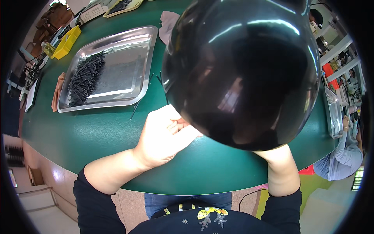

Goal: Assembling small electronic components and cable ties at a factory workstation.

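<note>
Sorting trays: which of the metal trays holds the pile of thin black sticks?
The large steel tray left of the black dome; the tray at the table's right edge shows none.

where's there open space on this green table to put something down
Bare green table lies between the steel tray and the left hand, and along the near edge. Around the black dome is crowded; the tray's left half holds black sticks.

The left hand is lying palm-inward with fingers curling toward the right. The right forearm is reaching forward, its hand hidden from view.
</note>
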A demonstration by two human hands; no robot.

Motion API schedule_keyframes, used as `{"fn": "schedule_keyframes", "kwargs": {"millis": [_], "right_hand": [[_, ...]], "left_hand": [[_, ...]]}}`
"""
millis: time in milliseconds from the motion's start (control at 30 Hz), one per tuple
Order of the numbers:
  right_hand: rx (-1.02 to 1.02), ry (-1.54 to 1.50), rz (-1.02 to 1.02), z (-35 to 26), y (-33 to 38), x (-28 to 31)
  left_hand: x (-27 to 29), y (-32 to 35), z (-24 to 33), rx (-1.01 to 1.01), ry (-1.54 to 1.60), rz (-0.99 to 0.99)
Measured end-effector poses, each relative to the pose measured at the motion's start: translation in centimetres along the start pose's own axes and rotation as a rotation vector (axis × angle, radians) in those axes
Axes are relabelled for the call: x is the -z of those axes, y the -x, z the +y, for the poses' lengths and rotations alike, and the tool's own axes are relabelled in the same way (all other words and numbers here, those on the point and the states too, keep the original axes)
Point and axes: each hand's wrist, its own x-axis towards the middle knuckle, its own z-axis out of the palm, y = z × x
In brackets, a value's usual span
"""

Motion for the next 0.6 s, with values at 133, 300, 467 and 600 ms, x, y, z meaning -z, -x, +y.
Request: {"fn": "schedule_keyframes", "kwargs": {"millis": [133,300,467,600], "right_hand": [[0.029,-0.041,0.022,1.0,3.0,2.1],[0.050,-0.082,0.039,0.7,4.3,2.2],[0.128,-0.021,-0.005,-0.8,2.2,-0.1],[0.155,0.091,-0.080,-0.5,3.3,-0.3]], "left_hand": [[-1.4,-0.8,1.6,0.739,0.863,0.484],[-1.0,-0.8,0.9,0.833,0.624,0.296],[-1.9,-0.4,0.4,0.847,0.815,0.405],[-2.1,-0.4,0.3,0.883,0.803,0.378]]}}
